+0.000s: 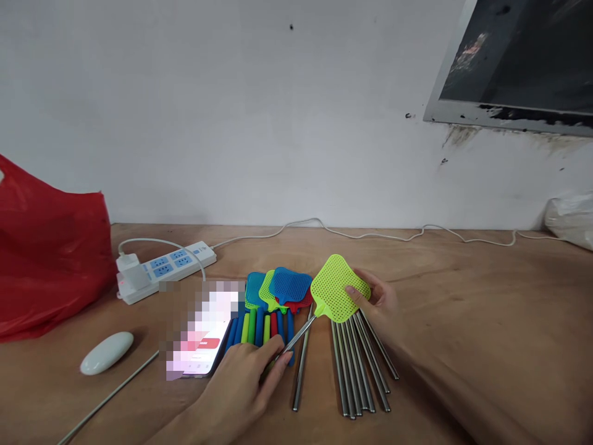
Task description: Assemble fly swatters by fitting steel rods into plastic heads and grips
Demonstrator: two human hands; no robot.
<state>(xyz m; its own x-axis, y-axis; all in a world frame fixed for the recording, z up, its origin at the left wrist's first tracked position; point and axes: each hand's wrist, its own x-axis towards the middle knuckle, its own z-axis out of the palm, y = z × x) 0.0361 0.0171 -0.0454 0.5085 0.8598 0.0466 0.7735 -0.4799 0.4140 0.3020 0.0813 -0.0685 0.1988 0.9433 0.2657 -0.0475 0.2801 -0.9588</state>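
My right hand (pixel 377 303) pinches the edge of a yellow-green fly swatter head (pixel 336 287), held just above the wooden table (pixel 463 296). My left hand (pixel 252 371) grips the swatter's thin metal rod (pixel 296 337) near its lower end. Under the head lie several bare metal rods (pixel 359 371) side by side. One more rod (pixel 302 364) lies apart to their left. A pile of blue, green and red swatter heads (pixel 282 287) sits behind my left hand, with coloured handle grips (pixel 262 326) in a row below them.
A phone (pixel 204 340) lies by my left hand. Farther left lie a white oval object (pixel 106 352), a long thin rod (pixel 111 392), a power strip (pixel 162 269) and a red plastic bag (pixel 46 259). A white cable (pixel 370 235) runs along the wall.
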